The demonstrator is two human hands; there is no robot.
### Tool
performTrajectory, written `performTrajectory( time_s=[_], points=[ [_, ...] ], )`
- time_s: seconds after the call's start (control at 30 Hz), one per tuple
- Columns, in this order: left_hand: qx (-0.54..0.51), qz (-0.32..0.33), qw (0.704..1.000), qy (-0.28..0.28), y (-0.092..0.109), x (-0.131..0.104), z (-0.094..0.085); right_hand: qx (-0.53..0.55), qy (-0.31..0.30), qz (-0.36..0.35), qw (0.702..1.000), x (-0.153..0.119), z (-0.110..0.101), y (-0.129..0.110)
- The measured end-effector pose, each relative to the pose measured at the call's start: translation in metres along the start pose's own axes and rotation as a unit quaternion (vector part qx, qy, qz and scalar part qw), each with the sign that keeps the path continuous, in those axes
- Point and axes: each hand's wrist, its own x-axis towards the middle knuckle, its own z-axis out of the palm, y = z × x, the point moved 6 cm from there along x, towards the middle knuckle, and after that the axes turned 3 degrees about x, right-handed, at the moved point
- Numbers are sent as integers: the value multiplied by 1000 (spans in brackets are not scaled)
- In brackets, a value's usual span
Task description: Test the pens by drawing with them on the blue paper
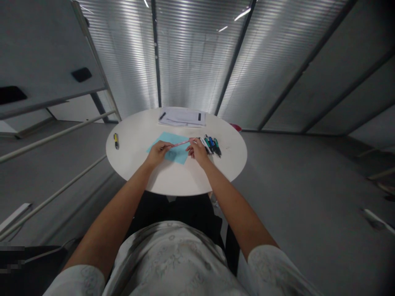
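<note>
Pink strip (181,143): long axis crosswise above blue sheet (177,157), right end farther out; slender, straight. Left hand (158,153) and right hand (197,151) pinch its ends.

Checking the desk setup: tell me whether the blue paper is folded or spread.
Spread, it appears: the paper lies flat on the table, no raised flap showing. Parts hidden by the left hand and right hand I cannot tell.
</note>
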Motion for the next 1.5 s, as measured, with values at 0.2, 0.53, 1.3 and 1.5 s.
performTrajectory(
  time_s=[0.2,0.53,1.3,1.5],
  points=[
    [-92,-47,994,17,-6,1,-2,139,-17,54,989,2,-6,5],
    [-216,-119,967,69,-27,3,-4,196,-48,64,977,-1,-8,3],
    [-266,-146,950,69,-35,4,-5,136,-41,67,988,5,-6,11],
    [-272,-143,949,70,-36,4,-5,135,-37,75,987,5,-6,11]
  ],
)
